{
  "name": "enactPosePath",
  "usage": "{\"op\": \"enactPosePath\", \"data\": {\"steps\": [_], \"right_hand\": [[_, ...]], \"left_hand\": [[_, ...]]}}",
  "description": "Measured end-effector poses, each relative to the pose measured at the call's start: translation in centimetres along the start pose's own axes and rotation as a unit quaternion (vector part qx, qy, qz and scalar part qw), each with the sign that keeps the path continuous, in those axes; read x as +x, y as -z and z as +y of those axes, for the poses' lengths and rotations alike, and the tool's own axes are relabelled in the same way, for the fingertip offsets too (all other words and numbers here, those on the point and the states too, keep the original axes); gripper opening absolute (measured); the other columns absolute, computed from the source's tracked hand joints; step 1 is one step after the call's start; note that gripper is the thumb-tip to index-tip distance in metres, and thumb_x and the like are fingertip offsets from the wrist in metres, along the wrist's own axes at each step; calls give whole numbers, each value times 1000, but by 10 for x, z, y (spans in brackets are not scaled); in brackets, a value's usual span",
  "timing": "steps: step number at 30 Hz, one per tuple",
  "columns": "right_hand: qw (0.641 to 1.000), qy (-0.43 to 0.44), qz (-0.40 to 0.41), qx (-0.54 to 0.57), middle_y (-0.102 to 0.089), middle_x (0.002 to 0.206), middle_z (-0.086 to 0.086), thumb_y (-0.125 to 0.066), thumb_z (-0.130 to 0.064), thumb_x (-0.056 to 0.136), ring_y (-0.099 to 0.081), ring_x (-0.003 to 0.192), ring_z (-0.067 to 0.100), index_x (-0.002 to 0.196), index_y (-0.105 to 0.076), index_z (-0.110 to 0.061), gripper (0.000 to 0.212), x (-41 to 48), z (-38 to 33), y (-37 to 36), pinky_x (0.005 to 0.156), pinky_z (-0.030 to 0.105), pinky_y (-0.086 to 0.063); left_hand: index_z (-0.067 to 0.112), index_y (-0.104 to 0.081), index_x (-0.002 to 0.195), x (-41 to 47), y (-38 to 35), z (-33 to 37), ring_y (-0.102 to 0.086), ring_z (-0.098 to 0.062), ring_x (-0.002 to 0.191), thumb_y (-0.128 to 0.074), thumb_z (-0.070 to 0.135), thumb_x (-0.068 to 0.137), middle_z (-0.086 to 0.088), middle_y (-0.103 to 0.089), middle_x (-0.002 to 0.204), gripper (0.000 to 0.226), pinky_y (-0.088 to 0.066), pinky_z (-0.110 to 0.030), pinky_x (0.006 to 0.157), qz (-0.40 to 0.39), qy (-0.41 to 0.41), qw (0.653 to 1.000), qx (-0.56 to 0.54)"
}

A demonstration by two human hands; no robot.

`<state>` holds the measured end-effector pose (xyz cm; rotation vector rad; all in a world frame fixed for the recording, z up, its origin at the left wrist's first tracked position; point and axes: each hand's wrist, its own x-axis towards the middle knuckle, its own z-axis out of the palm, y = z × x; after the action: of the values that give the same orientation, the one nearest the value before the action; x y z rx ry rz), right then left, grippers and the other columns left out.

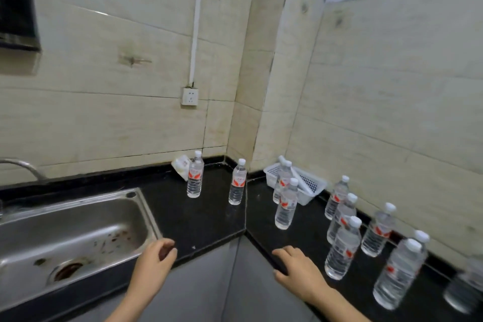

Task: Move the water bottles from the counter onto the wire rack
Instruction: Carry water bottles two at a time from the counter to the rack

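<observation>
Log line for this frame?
left hand: empty | right hand: empty, at counter edge | water bottles: upright on counter | wire rack: unseen

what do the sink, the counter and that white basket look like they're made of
Sink: brushed stainless steel by the look, a dull grey metallic sheen with rusty stains near the drain.
Counter: polished black stone or a stone-like slab, glossy, with a seam at the corner; I cannot tell which.
Basket: white moulded plastic, matte, its walls a perforated grid.

A home kitchen: steel sink (78, 219), black counter (203, 214), tiled walls (104, 112), wall socket (189, 97).
</observation>
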<state>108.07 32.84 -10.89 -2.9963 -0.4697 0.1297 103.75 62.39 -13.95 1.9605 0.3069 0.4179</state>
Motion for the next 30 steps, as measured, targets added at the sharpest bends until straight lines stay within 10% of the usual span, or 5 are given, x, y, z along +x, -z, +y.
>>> {"op": "enactPosePath", "data": {"steps": [9, 30], "right_hand": [[996, -42, 43, 63, -42, 136, -1, -46, -39, 89, -40, 124, 19, 135, -38, -24, 48, 91, 53, -8, 101, 31, -36], [990, 9, -42, 133, -46, 134, 6, -50, -32, 90, -41, 126, 23, 135, -38, -17, 49, 375, 61, -47, 102, 34, -38]], "left_hand": [[19, -57, 82, 98, -85, 14, -54, -16, 71, -60, 6, 82, -13, -59, 89, 13, -39, -14, 56, -41, -14, 999, 25], [7, -63, 98, 308, -160, -51, -52, -17, 85, -58, 12, 84, -7, -59, 94, 16, -36, -25, 78, -16, 99, 991, 84]]}}
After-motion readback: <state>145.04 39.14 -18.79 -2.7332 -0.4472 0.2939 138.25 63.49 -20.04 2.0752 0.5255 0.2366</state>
